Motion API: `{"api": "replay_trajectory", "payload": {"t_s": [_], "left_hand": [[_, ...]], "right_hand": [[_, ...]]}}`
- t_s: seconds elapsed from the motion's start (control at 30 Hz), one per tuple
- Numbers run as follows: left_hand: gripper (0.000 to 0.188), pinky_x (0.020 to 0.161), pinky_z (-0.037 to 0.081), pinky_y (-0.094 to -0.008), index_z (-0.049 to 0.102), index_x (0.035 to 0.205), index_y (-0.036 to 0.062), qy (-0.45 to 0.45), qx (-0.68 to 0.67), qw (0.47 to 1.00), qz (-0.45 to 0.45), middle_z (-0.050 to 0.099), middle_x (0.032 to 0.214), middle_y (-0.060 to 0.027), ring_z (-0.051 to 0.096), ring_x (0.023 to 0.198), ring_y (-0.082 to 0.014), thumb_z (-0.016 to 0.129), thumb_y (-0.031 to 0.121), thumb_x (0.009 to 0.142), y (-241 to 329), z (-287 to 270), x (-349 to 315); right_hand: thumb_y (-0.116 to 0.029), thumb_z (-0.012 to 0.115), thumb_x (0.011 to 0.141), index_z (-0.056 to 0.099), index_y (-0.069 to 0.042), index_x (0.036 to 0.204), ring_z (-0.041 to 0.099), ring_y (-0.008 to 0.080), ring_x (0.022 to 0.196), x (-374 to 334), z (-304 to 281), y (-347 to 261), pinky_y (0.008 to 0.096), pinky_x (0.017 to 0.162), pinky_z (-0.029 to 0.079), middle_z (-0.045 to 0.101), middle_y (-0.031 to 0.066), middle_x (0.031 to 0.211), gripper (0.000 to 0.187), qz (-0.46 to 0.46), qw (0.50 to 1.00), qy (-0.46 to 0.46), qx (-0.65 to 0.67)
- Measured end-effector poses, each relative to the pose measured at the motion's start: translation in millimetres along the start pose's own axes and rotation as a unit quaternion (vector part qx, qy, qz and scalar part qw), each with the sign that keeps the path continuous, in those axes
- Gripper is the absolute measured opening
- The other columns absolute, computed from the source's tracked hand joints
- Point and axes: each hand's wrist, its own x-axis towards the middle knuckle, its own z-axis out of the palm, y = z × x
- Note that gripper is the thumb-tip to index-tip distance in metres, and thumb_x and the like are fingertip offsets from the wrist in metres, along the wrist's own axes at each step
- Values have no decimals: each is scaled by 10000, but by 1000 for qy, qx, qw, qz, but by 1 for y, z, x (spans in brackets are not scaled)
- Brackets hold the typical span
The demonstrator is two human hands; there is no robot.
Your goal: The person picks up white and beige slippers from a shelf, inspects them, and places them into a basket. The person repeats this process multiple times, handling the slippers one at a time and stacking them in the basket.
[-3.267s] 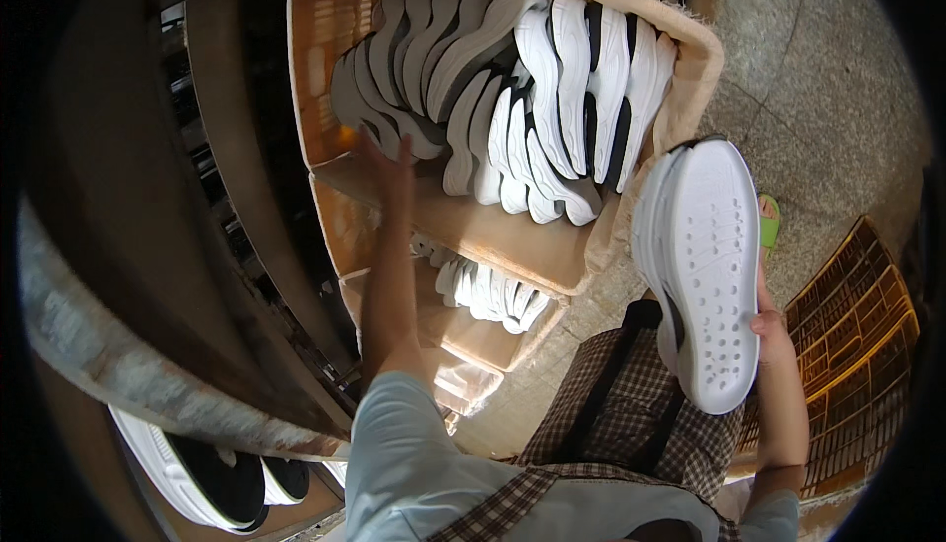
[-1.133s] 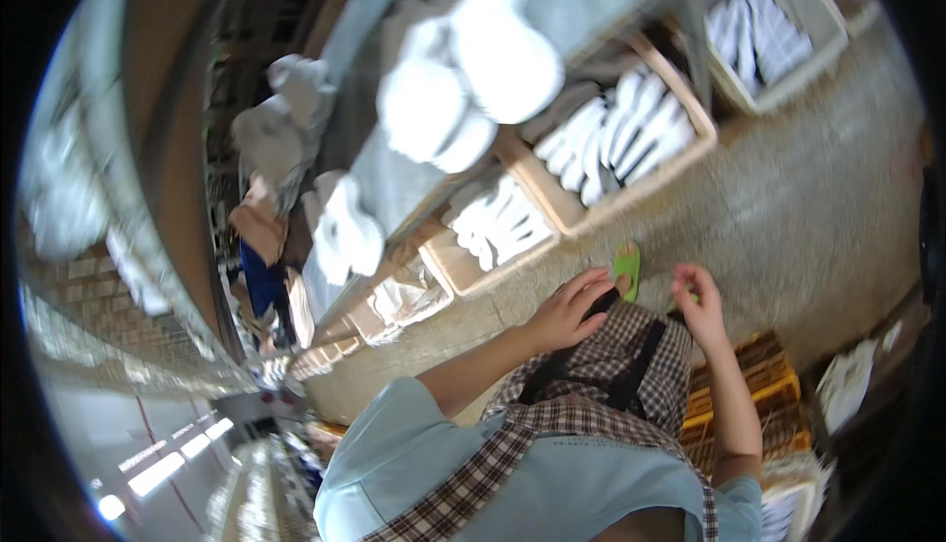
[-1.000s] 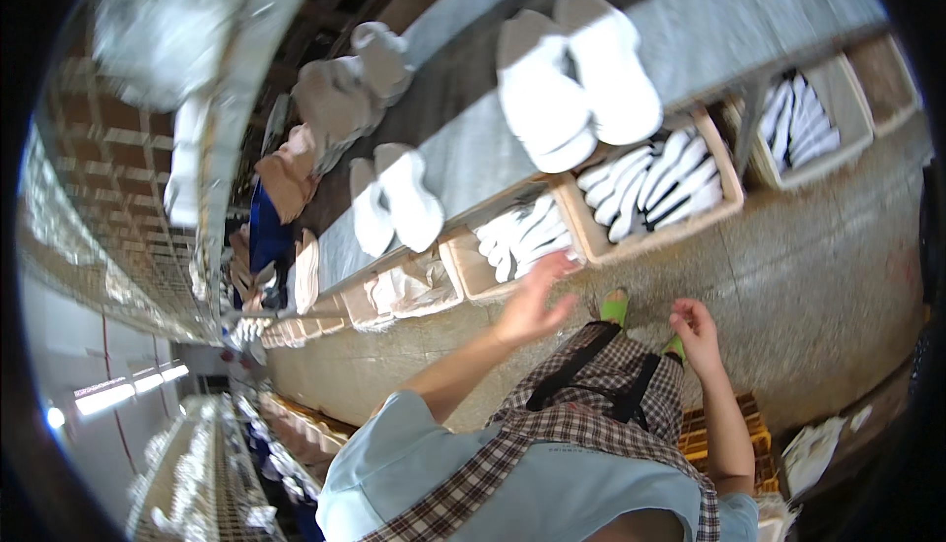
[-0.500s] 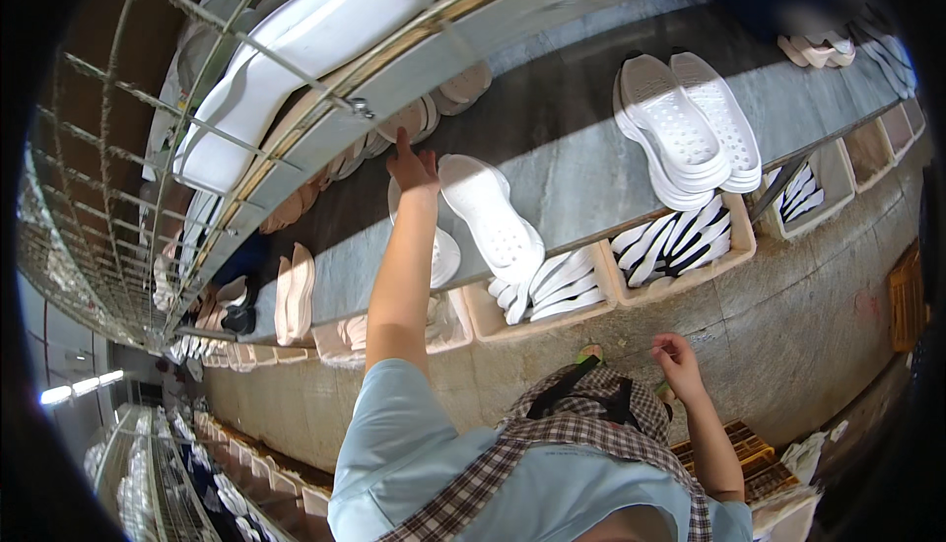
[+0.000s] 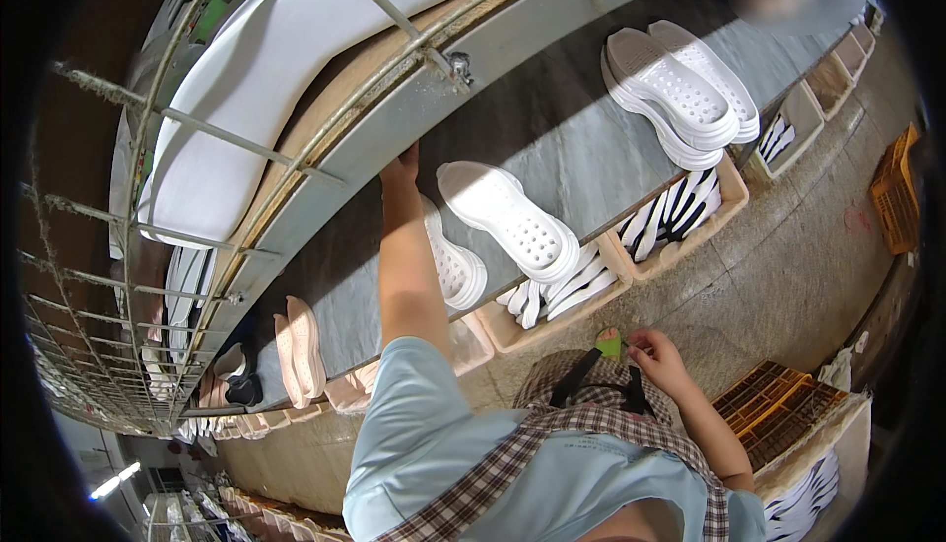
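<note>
My left arm reaches across the grey bench (image 5: 572, 168), and my left hand (image 5: 401, 164) goes in beneath the upper shelf's edge, which hides its fingers. Just right of that forearm lie white shoe soles: one (image 5: 455, 264) partly behind the arm and a perforated one (image 5: 507, 217) beside it. My right hand (image 5: 658, 360) hangs low in front of my checked apron (image 5: 567, 384). Its fingers are curled with the tips close together; whatever they hold, if anything, is too small to make out. Farther right on the bench is a stack of white soles (image 5: 680, 89).
Above the bench runs a metal shelf edge (image 5: 394, 113) with wire mesh and a large white piece (image 5: 222, 138). Pinkish soles (image 5: 301, 345) rest at the bench's left. Bins of striped soles (image 5: 675, 217) line its front. Orange crates (image 5: 778, 409) stand at right.
My left hand has gone from above the pinkish soles to under the shelf edge, out of sight. My right hand has come closer to the apron. The view has shifted toward the shelf.
</note>
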Motion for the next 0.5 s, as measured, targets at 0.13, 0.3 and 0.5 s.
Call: {"api": "replay_trajectory", "payload": {"t_s": [0.13, 0.3, 0.5], "left_hand": [[536, 969, 408, -473, 398, 1313, 81, 26, 9, 999, 20, 443, 1287, -119, 434, 1181, -307, 631, 183, 841, -2, -1, 4], [487, 963, 416, -500, 405, 1315, 92, 33, -5, 999, 4, 442, 1302, -110, 440, 1188, -305, 574, 141, 861, 5, 7, -7], [455, 941, 448, -460, 423, 1309, 84, 80, -37, 995, -50, 419, 1334, -100, 442, 1193, -292, 555, 167, 881, 31, 32, -27]], "right_hand": [[-165, 639, 812, 573, -12, 1059, 621, 254, 840, -17, 2, -6, 345, 725, 493, 597, 152, 965, 298, 10, 1000, 10, 2], [-186, 650, 796, 551, -30, 1131, 584, 298, 952, -35, -12, -24, 388, 822, 465, 579, 159, 1047, 382, -26, 995, 34, -89], [-228, 679, 775, 380, -166, 1365, 430, 421, 1150, 36, 9, -86, 443, 948, 396, 361, 263, 1320, 665, -300, 928, 114, -192]]}}
